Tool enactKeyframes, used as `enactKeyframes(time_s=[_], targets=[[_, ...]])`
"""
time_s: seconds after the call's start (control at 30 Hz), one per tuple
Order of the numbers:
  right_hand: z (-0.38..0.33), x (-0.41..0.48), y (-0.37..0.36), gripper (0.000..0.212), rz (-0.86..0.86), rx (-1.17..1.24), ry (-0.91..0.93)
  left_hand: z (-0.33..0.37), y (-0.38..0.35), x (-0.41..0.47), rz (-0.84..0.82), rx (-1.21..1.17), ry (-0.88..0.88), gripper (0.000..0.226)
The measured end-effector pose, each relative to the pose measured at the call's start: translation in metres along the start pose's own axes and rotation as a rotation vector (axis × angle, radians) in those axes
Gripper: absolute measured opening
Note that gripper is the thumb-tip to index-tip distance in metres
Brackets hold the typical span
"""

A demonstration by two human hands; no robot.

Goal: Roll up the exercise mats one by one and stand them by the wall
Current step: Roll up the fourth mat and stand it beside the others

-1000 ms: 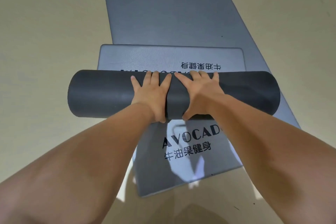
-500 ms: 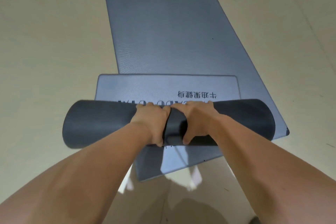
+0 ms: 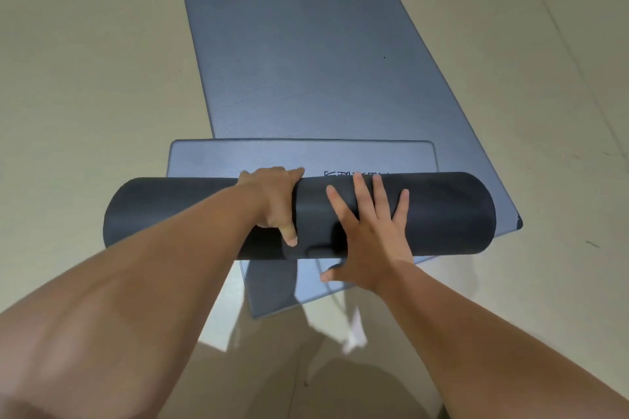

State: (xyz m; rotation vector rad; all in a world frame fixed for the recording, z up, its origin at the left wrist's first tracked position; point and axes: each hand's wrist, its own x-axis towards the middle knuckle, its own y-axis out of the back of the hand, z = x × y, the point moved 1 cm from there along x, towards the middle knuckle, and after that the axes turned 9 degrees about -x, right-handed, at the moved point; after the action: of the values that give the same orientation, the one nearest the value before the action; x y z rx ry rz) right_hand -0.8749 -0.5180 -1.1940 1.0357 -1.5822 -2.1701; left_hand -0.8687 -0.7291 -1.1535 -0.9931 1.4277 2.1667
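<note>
A dark grey rolled mat (image 3: 449, 214) lies crosswise on the floor in front of me. Its short unrolled tail (image 3: 299, 155) lies flat just beyond the roll, with printed lettering partly hidden. My left hand (image 3: 275, 202) grips the top of the roll at its middle, fingers curled over the far side and thumb on the near side. My right hand (image 3: 369, 235) lies beside it with fingers spread straight on the roll's near face. A dark strap band (image 3: 309, 214) runs around the roll between my hands. A second blue-grey mat (image 3: 299, 44) lies flat underneath and stretches away from me.
Beige floor (image 3: 85, 78) surrounds the mats on both sides. The flat mat's near right corner (image 3: 517, 223) pokes out past the roll. A thin cord (image 3: 335, 296) trails from the roll toward me. No wall is in view.
The roll has moved farther along its own mat, covering more of the lettering. My right hand has let go of its grip and now lies with spread fingers on the roll.
</note>
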Motion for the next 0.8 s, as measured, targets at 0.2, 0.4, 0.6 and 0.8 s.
enactKeyframes(time_s=[0.2,0.4,0.6,0.8], targets=[[0.013,0.040,0.026,0.150,-0.023,0.059,-0.030,0.000,-0.025,-0.029,0.500,0.055,-0.063,0.100],[0.025,0.067,0.045,0.150,-0.079,0.051,-0.011,-0.017,-0.089,-0.031,0.489,0.106,-0.063,0.129],[0.025,0.067,0.040,0.138,0.135,-0.046,0.093,-0.022,-0.063,-0.005,0.426,0.181,-0.012,0.160],[0.021,0.101,0.050,0.157,0.067,-0.134,0.101,-0.028,0.008,0.038,0.349,0.152,-0.018,0.168]])
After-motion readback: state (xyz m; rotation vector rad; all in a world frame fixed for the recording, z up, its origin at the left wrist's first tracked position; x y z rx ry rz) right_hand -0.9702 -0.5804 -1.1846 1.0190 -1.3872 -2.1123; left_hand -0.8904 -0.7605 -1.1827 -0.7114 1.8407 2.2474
